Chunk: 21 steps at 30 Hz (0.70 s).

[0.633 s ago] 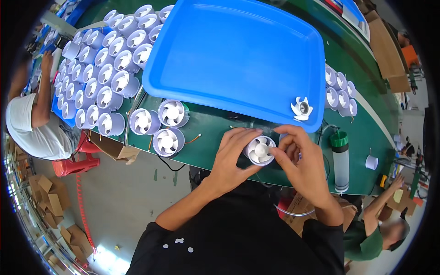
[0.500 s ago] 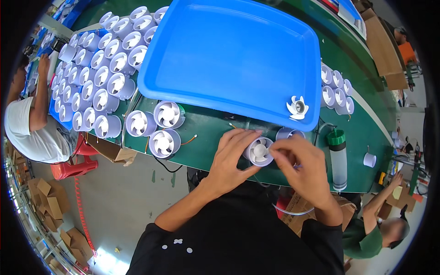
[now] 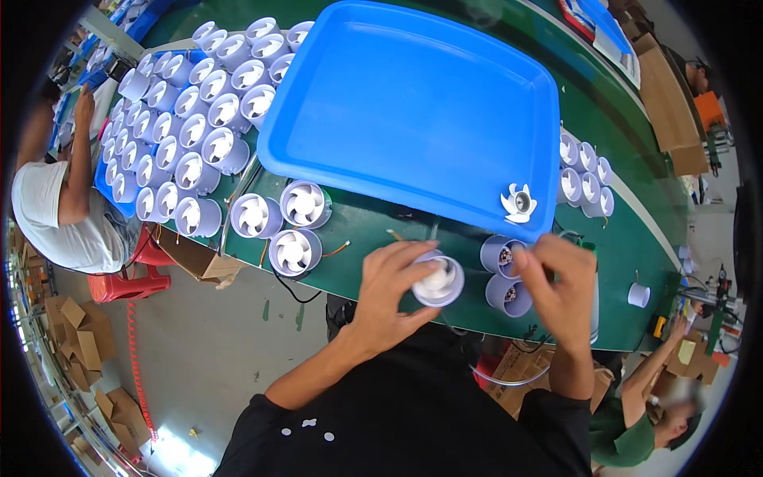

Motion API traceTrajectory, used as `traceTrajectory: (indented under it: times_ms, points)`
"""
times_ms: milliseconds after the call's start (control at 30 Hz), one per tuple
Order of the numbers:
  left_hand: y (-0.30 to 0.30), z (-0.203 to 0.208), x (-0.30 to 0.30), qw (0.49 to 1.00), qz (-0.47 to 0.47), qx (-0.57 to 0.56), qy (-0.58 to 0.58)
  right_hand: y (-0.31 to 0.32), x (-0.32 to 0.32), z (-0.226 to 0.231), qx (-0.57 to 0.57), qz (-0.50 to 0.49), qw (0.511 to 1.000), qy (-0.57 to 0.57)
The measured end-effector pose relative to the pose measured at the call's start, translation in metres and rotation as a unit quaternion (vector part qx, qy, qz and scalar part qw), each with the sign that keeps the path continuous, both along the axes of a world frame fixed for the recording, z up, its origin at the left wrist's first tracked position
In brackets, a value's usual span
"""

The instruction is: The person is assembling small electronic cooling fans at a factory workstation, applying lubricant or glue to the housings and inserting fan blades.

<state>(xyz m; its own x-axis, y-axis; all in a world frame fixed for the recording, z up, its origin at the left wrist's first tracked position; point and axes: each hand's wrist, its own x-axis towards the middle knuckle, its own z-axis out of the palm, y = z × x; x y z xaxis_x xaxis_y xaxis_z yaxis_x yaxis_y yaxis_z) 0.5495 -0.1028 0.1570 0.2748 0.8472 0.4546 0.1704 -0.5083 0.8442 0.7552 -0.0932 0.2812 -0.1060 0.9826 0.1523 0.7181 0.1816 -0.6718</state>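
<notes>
Left hand [image 3: 388,292] is wrapped round a pale lilac fan cup [image 3: 438,281] at the desk's [image 3: 362,230] near edge, thumb and fingers on its outer wall, its white blades blurred. Right hand [image 3: 563,288] is half curled beside two bladeless cups [image 3: 509,294], also along the near edge; with the blur, I cannot tell whether its fingertips pinch anything. Farther back lies a blue tray [image 3: 413,103], a loose white impeller [image 3: 518,204] at its near right corner. Three bladed cups [image 3: 293,252] stand off the tray's near left corner, and many more cups [image 3: 198,173] crowd past its left edge.
</notes>
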Motion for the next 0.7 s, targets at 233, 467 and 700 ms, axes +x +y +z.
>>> traceTrajectory:
  times_ms: [233,467,700]
  points:
    - [0.006,-0.002,-0.011,0.987,0.11,-0.051,0.102,0.042,0.011,-0.01,0.087,0.059,0.966,-0.237]
    - [-0.013,0.018,0.022,0.996,0.029,0.08,0.031,0.066,0.009,0.0,0.106,0.188,0.849,-0.483]
    - [0.004,0.022,0.083,0.983,-0.076,-0.024,0.165,0.068,0.012,-0.008,0.128,0.156,0.801,-0.563]
